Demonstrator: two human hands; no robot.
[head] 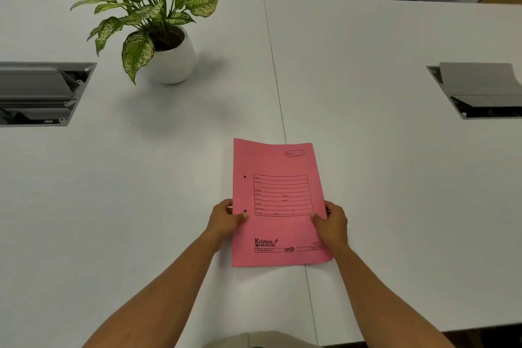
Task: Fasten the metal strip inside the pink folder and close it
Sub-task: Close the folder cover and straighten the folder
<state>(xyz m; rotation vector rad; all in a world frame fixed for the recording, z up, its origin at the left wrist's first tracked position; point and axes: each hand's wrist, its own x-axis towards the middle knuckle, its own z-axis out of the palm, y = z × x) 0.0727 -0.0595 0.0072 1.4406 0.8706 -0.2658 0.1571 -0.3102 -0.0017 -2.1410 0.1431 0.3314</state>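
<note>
The pink folder (278, 203) lies closed, front cover up, on the white counter (381, 150), straddling the seam between two counter panels just in front of the person. Its printed form box and the "Krishna" logo face the camera (whatever it holds inside is hidden by the cover). Two small dark punch holes show near its left edge. The left hand (226, 219) pinches the folder's left edge, thumb on top by the lower hole. The right hand (332, 222) pinches the right edge, thumb resting on the cover.

Farther back to the left, a round white pot (175, 61) holds a green-and-cream leafy plant (147, 5). Two grey cable boxes (42, 93) are sunk into the counter, their flaps raised, well apart from the folder.
</note>
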